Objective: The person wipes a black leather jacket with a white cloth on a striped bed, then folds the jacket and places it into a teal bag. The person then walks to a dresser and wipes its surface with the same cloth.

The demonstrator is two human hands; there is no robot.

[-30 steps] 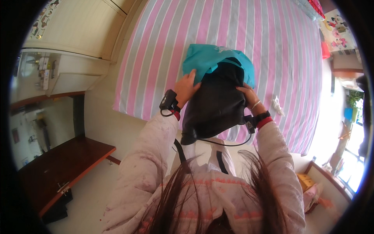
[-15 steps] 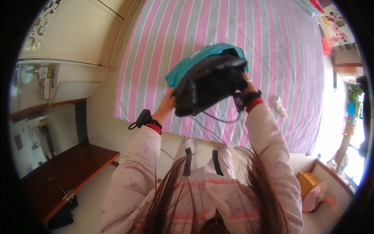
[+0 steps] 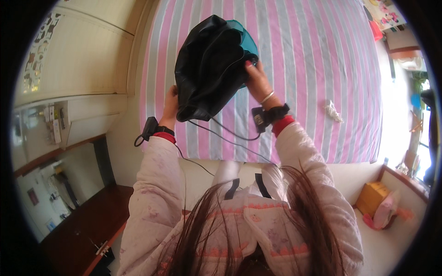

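A black, shiny leather-look bag (image 3: 207,69) is held up over the bed, its soft sides creased. My left hand (image 3: 170,102) grips its lower left edge, with the fingers partly hidden behind it. At the right edge my right hand (image 3: 258,83) is closed on the bag, thumb in front. Behind the black bag a teal cloth-like bag (image 3: 248,43) shows at the upper right; most of it is hidden, and I cannot tell whether a hand also holds it. Thin dark cables (image 3: 230,133) run from the wrist devices below the bag.
Beneath my hands spreads a bed with a pink and grey striped sheet (image 3: 304,60). A crumpled white tissue (image 3: 334,112) lies on its right part. Cream cabinets (image 3: 92,50) stand at the left, above a dark wooden surface (image 3: 87,230). A yellow-brown box (image 3: 372,198) sits at the lower right.
The black bag has swung to a steeper tilt and moved left and farther away. It now covers most of the teal bag. Both hands have moved left with it.
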